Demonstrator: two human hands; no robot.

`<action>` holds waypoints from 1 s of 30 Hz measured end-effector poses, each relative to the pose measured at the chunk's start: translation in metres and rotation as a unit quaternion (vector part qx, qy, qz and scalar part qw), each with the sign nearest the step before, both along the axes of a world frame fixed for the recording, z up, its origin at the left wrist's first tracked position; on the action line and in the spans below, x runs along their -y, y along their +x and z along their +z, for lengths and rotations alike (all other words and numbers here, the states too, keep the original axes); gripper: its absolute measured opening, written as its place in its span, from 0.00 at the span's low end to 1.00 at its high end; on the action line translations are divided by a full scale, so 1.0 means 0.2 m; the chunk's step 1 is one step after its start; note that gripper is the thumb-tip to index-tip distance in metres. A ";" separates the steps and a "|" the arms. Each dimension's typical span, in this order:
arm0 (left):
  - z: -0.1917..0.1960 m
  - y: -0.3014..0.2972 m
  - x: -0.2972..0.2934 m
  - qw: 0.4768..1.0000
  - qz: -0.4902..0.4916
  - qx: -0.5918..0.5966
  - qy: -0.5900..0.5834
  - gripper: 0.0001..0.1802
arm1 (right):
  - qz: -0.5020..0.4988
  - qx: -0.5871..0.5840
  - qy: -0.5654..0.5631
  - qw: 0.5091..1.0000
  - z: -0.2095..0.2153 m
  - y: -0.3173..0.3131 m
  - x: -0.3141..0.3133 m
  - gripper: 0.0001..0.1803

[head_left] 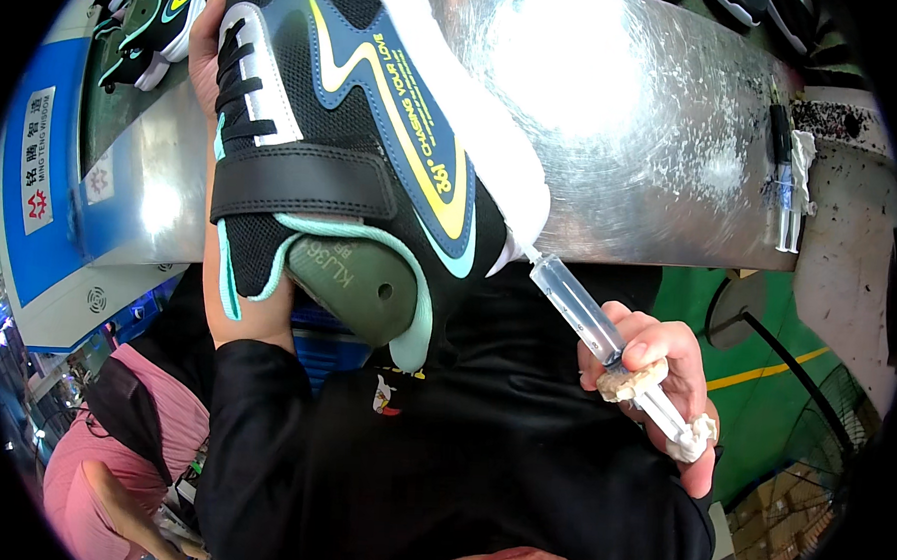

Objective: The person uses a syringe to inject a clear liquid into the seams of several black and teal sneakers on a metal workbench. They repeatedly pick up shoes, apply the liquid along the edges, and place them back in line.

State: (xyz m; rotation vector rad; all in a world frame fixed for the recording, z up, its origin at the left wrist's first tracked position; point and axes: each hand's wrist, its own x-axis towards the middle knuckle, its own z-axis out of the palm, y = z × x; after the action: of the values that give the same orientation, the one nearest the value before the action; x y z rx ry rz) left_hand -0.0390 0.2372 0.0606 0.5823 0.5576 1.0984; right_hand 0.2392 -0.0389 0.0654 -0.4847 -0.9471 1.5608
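Observation:
My left hand (206,54) is wrapped round the far side of a sports shoe (375,127), mostly hidden behind it. The shoe is black and navy with yellow and mint trim, a white sole (485,131) and a closed black strap (303,182). A dark green shoe last (353,286) fills its opening, and the heel points toward me. In my right hand (670,360) is a clear plastic syringe (577,306), its flange and plunger end wrapped in whitish material. The syringe's tip meets the heel where sole and upper join.
Beyond the shoe lies a scratched metal table (656,119). A second syringe (785,195) rests near its right edge. More shoes (149,37) stand at the far left, beside a blue and white machine panel (58,163). A person in pink (121,436) is at lower left; a fan (822,446) stands at right.

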 end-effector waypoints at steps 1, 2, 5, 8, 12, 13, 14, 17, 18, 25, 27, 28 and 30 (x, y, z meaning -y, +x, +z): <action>0.00 -0.01 0.00 1.000 0.005 -0.008 -0.003 0.16 | 0.000 0.000 0.002 1.000 -0.01 0.00 0.00 0.54; -0.01 -0.02 0.00 1.000 0.011 -0.020 -0.005 0.16 | -0.003 -0.012 -0.004 1.000 -0.01 0.00 0.01 0.55; -0.02 -0.12 0.00 0.996 0.040 -0.070 -0.025 0.16 | -0.008 -0.044 -0.008 0.999 -0.03 -0.01 0.02 0.59; -0.05 -0.20 0.03 0.985 0.080 -0.139 -0.058 0.16 | -0.016 -0.061 0.012 0.998 -0.07 -0.02 0.01 0.60; -0.02 -0.40 0.17 0.969 0.074 -0.213 -0.101 0.18 | 0.014 -0.051 0.036 0.998 -0.08 -0.01 -0.03 0.61; -0.02 -0.43 0.22 0.969 0.067 -0.214 -0.105 0.19 | 0.020 -0.033 0.039 0.998 -0.09 0.00 -0.03 0.61; 0.00 -0.45 0.26 0.968 0.060 -0.216 -0.110 0.22 | 0.025 -0.015 0.043 0.999 -0.10 0.00 -0.04 0.60; 0.02 -0.56 0.38 0.960 0.046 -0.255 -0.106 0.22 | 0.007 0.017 0.048 0.999 -0.11 -0.03 -0.06 0.60; 0.01 -0.59 0.41 0.959 0.003 -0.282 -0.037 0.22 | 0.000 0.026 0.044 0.999 -0.12 -0.04 -0.06 0.60; 0.02 -0.71 0.74 0.960 0.071 -0.254 -0.098 0.26 | -0.015 0.112 0.093 0.989 -0.13 -0.09 -0.12 0.56; 0.02 -0.73 0.82 0.956 0.086 -0.252 -0.121 0.30 | -0.015 0.124 0.095 0.988 -0.12 -0.09 -0.12 0.55; 0.02 -0.72 0.86 0.953 0.059 -0.279 -0.099 0.27 | -0.018 0.126 0.096 0.987 -0.13 -0.10 -0.12 0.55; 0.04 -0.65 0.94 0.968 0.037 -0.225 -0.103 0.28 | -0.022 0.131 0.097 0.986 -0.12 -0.11 -0.11 0.56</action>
State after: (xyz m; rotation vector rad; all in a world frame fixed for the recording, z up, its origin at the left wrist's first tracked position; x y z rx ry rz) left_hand -0.1697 0.0495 0.0692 0.6346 1.0827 0.9634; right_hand 0.2171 -0.0162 0.0412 -0.5761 -1.2680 1.3689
